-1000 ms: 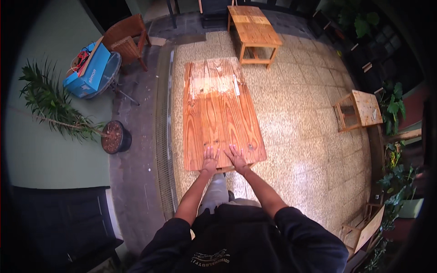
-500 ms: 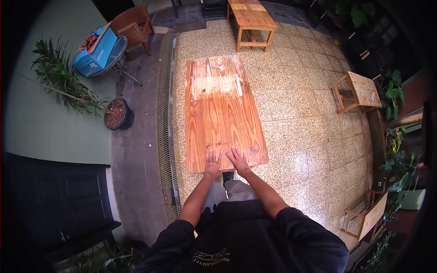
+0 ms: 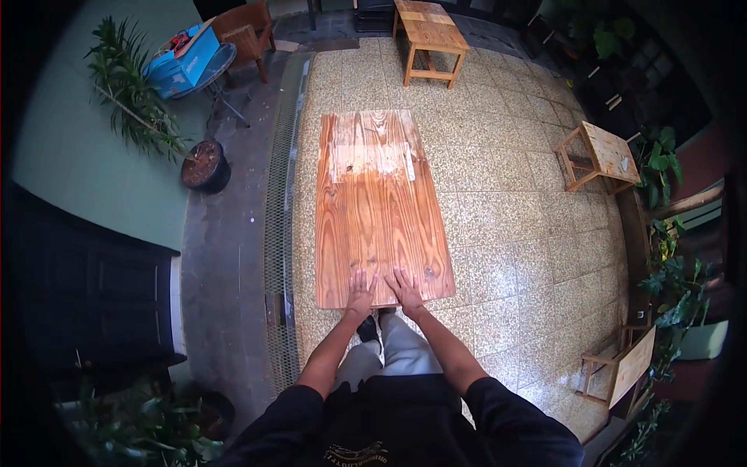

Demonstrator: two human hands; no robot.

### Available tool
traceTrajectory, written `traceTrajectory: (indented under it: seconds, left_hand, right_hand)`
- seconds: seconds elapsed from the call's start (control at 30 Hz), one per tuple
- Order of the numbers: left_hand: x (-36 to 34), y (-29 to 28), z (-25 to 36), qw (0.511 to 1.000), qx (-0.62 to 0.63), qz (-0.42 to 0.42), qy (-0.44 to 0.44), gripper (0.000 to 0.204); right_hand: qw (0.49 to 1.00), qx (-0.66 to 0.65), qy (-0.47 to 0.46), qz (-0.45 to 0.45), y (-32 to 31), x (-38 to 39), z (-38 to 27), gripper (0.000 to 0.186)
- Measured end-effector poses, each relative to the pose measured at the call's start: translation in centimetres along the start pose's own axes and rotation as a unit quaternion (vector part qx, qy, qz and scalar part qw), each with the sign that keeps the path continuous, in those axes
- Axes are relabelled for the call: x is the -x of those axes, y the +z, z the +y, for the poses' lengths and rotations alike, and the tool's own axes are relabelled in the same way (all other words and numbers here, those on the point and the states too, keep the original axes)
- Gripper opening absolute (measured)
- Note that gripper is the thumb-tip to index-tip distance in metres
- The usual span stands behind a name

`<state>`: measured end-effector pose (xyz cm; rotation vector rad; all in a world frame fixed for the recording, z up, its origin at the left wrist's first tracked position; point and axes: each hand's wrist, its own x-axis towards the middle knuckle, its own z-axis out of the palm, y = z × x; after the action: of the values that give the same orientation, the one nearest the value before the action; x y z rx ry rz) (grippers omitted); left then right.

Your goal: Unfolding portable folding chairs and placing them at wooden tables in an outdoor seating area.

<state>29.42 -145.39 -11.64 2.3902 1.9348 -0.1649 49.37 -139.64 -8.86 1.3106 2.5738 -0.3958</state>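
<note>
A rectangular wooden tabletop [image 3: 381, 218] with strong grain fills the middle, with a pale, scuffed patch toward its far end. My left hand [image 3: 360, 289] lies palm down on its near edge, fingers spread. Beside it, my right hand [image 3: 405, 289] also rests flat there with fingers apart, holding nothing. My legs and feet show below the near edge; whatever supports the tabletop is hidden.
Another wooden table [image 3: 428, 31] stands beyond on the tiled floor [image 3: 506, 218]. Small wooden stools [image 3: 603, 148] are at the right among plants. A metal grate [image 3: 276, 257], potted plant [image 3: 204, 171], chair [image 3: 241, 35], blue box [image 3: 191, 62] and dark door [image 3: 109, 288] lie left.
The gap between my tabletop and the far table has widened, and surrounding things have shifted up the view; the tabletop has moved back with me. My hands stay spread on it.
</note>
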Motion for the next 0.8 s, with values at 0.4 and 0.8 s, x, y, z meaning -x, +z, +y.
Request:
traceTrajectory:
  seconds: [0.4,0.8]
  left_hand:
    - [11.7,-2.2,12.5,0.990,0.134,-0.046,-0.026,0.107]
    - [20.9,-3.4,24.6,0.988,0.099,-0.111,-0.044,0.128]
  right_hand:
    - [0.997,-0.057,-0.033,-0.044,3.7,16.3,1.2,0.121]
    - [0.996,0.020,-0.082,-0.011,7.3,30.6,2.8,0.104]
